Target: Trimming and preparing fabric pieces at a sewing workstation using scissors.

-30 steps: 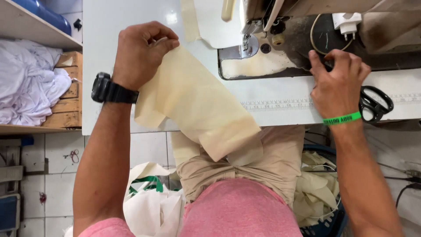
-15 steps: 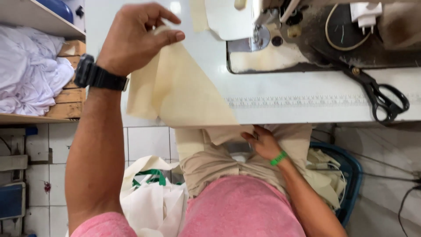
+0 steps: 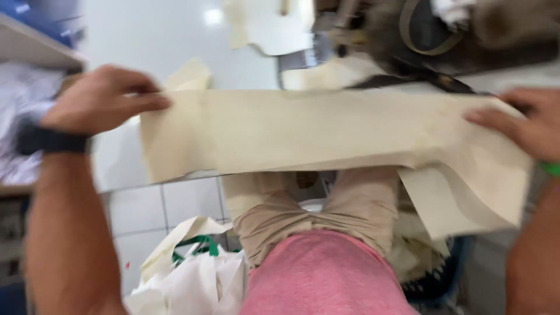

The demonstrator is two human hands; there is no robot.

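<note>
A long piece of cream cloth (image 3: 315, 131) is stretched sideways in front of me, above my lap and the front edge of the white sewing table (image 3: 146, 41). My left hand (image 3: 102, 96) pinches its left end; a black watch sits on that wrist. My right hand (image 3: 528, 122) grips its right end, with a green band on the wrist. The cloth's right end folds and hangs down below my right hand. The frame is blurred by motion.
A sewing machine (image 3: 420, 35) stands at the back right of the table. Another cream piece (image 3: 262, 23) lies beside it. A shelf with white cloth (image 3: 23, 87) is at the left. White bags with scraps (image 3: 186, 274) sit on the tiled floor by my knees.
My right hand came off the machine, went down to my lap, and now holds the cloth's right end. The cloth has gone from hanging at the left hand to being spread wide.
</note>
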